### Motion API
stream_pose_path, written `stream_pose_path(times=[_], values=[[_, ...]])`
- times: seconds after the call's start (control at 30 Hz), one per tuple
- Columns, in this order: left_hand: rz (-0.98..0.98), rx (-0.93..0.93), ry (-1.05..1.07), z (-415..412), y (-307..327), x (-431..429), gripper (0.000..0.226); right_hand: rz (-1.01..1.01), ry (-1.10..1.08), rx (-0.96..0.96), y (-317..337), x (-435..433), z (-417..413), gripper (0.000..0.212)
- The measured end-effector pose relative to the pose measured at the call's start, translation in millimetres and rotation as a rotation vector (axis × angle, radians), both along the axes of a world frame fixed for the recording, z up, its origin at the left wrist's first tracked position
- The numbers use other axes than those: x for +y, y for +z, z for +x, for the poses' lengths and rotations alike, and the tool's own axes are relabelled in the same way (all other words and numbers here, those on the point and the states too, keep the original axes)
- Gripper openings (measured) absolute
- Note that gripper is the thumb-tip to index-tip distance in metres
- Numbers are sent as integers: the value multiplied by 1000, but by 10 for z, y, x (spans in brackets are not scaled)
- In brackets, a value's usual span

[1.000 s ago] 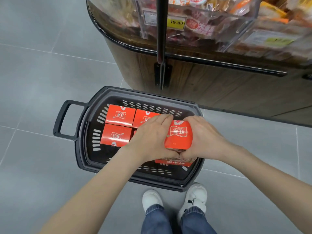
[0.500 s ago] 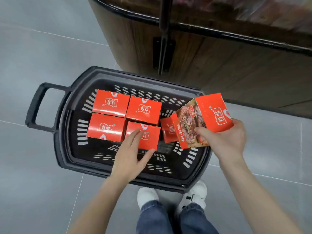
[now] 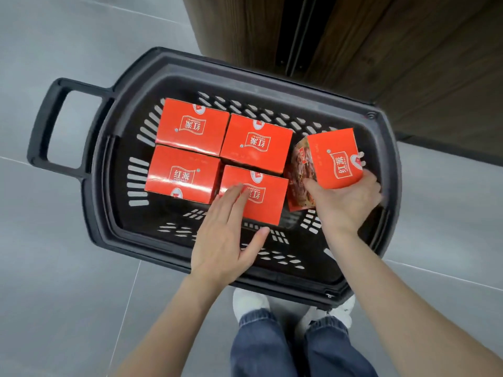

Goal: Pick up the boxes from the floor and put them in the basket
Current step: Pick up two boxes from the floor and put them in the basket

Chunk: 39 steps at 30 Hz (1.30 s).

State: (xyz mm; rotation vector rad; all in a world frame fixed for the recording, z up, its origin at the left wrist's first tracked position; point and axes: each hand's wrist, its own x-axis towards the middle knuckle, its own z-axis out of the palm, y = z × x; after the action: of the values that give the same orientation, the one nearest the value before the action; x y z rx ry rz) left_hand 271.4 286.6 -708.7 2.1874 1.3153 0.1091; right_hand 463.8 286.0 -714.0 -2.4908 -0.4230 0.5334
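Observation:
A black slotted basket (image 3: 388, 170) stands on the floor in front of my feet. Several red boxes lie flat in its left and middle part, among them one at the back left (image 3: 190, 126) and one at the front middle (image 3: 261, 205). My left hand (image 3: 226, 238) is open, its fingertips resting on the front middle box. My right hand (image 3: 345, 200) grips a tilted red box (image 3: 334, 159) at the basket's right end, low inside the rim. A picture side of a box shows just left of it.
A wooden display counter (image 3: 394, 58) with a black post rises right behind the basket. The basket's loop handle (image 3: 49, 121) sticks out to the left. Grey tiled floor (image 3: 54, 268) lies to the left and right. My white shoes (image 3: 250, 300) stand just under the near rim.
My right hand has lowered the tilted box from above the rim down into the basket's right end. The left hand stayed on the front middle box. The camera has tipped further down.

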Motion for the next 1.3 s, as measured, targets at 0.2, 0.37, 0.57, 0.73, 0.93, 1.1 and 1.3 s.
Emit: stream_pose_path(times=[0.2,0.37,0.57,0.73,0.93,1.1,1.3], values=[[23,-21,6,-8,-10,-6,71,-24,-15,9,-289,11,-175,89],[-7,3,23,-6,-8,-11,73,-157,73,54,-228,39,-153,96],[-58,14,103,32,424,55,75,-138,397,144,336,-42,109,104],[8,78,2,100,1345,357,78,-69,755,199,1349,-22,327,86],[117,126,-171,358,2759,709,96,-40,966,140,2867,-81,744,87],[120,134,-356,828,3886,681,101,-51,927,4,4042,-473,1139,88],[68,191,-710,1501,4797,120,119,-39,659,-27,5019,-1522,1412,86]])
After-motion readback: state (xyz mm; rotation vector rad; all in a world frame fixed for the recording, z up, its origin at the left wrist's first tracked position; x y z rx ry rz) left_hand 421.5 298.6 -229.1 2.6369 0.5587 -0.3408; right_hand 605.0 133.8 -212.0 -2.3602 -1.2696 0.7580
